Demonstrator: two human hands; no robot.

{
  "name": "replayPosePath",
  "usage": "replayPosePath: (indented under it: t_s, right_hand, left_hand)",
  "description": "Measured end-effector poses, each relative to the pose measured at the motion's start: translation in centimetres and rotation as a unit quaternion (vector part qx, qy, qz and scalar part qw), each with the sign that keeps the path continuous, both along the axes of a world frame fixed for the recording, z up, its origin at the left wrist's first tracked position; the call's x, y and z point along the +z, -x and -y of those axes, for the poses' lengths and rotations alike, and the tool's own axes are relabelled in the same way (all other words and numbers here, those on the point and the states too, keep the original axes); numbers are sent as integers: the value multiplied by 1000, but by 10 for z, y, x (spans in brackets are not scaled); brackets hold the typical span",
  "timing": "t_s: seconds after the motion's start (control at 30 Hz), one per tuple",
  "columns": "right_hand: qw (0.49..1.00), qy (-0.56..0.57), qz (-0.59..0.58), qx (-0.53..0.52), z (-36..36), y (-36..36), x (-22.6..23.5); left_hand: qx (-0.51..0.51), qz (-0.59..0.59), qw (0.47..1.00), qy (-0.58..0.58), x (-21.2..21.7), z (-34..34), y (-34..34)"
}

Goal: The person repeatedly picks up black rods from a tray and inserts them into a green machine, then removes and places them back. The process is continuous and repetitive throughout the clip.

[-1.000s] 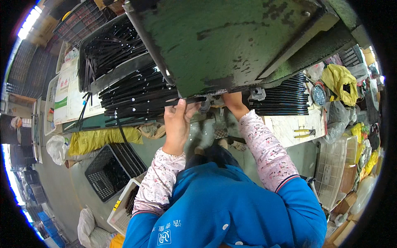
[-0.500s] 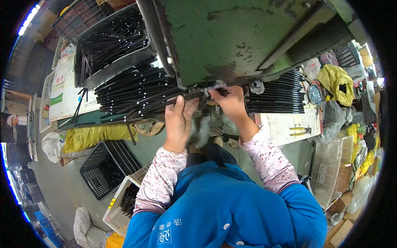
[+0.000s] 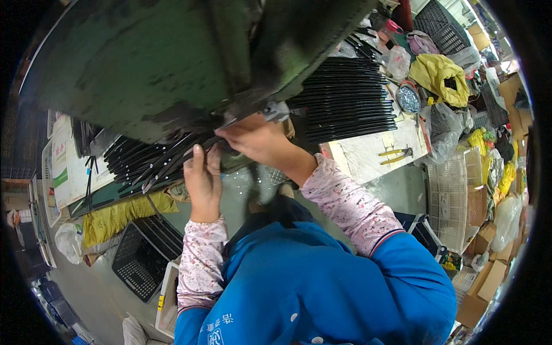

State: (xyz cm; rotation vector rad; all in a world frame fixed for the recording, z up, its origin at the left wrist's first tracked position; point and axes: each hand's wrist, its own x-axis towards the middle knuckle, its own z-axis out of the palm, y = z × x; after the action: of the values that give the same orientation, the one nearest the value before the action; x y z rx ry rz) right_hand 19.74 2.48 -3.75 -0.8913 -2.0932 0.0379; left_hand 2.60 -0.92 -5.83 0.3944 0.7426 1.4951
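Note:
My left hand (image 3: 204,183) is closed around a slim black bar (image 3: 190,154), thumb up, just under the near edge of a large green machine (image 3: 167,63). Close beside it, my right hand (image 3: 256,141) reaches in with fingers bent together at the machine's underside; motion blurs it, and whatever is between its fingertips is hidden. Left of my hands lies a heap of black bars (image 3: 129,161) with small shiny spots, partly covered by the machine. To the right, a neat stack of glossy black rods (image 3: 351,103) rests on a white-topped table (image 3: 362,152).
Yellow-handled pliers (image 3: 395,155) and a round dish of small metal parts (image 3: 408,98) lie on the right table. A black crate (image 3: 135,261) stands on the floor at left, near a yellow sack (image 3: 123,213). White crates (image 3: 448,201) and a yellow bag (image 3: 440,77) are at right.
My view has swung rightward, so the machine and tables appear further left. My right hand has come closer to my left hand, which still holds a black bar.

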Motion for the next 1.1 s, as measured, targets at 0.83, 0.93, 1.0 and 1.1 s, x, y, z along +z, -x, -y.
replayPosePath:
  t_s: [0.83, 0.93, 1.0, 1.1]
  right_hand:
    - [970, 188, -12, 153, 51, 2, 21]
    - [996, 69, -5, 52, 46, -46, 8]
    - [957, 156, 236, -62, 38, -85, -19]
    - [985, 118, 101, -69, 33, -83, -10]
  left_hand:
    - [-32, -600, 798, -40, -66, 32, -74]
    - [16, -281, 960, -1, -2, 31, -35]
    - [108, -210, 971, -31, 13, 34, -4]
    - [171, -138, 975, -29, 18, 36, 30]
